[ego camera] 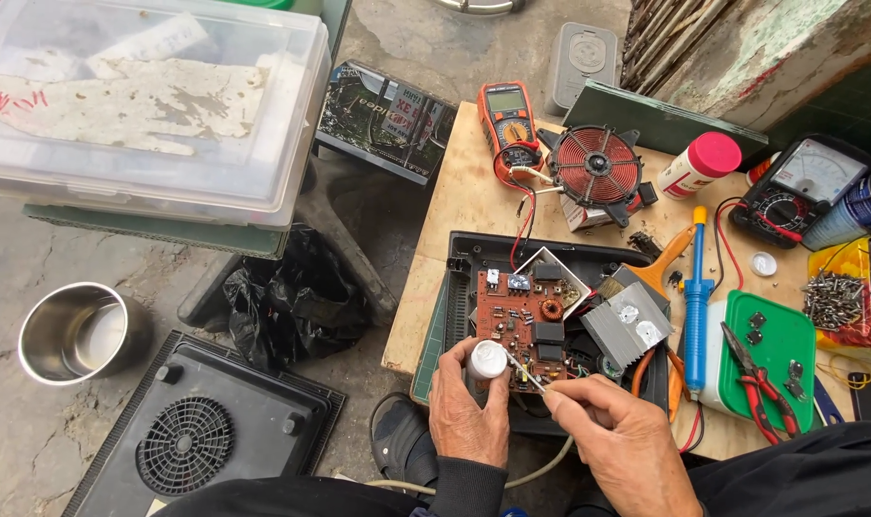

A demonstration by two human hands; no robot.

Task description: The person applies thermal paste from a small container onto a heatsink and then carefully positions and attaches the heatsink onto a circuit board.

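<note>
Circuit board (524, 321) sits in the open black casing (474, 254) on the wooden table (464, 191); we take the board as our reference. Far left of it, on the ground: steel pot (77, 330), and nearer us a black panel with a round fan grille (184, 443). Up-left of the board, a clear plastic bin (148, 105). Just below the board's lower edge, our left hand (467, 414) is closed around a small white bottle (487, 359), cap end up. Right of that, our right hand (619, 436) pinches a thin metal tool (529, 375), fingers narrow, tip angled toward the bottle and the board's bottom edge. Whether the tip touches the bottle, we cannot tell. Above the board: orange multimeter (508, 115), red lead running down to the casing, and the red coil (598, 165) just right of it. Immediately right of the board, a grey heatsink (627, 324). Further right: blue desoldering pump (697, 306), green tray (775, 330) with red-handled pliers (761, 388). Far upper right, an analog meter (804, 187).
</note>
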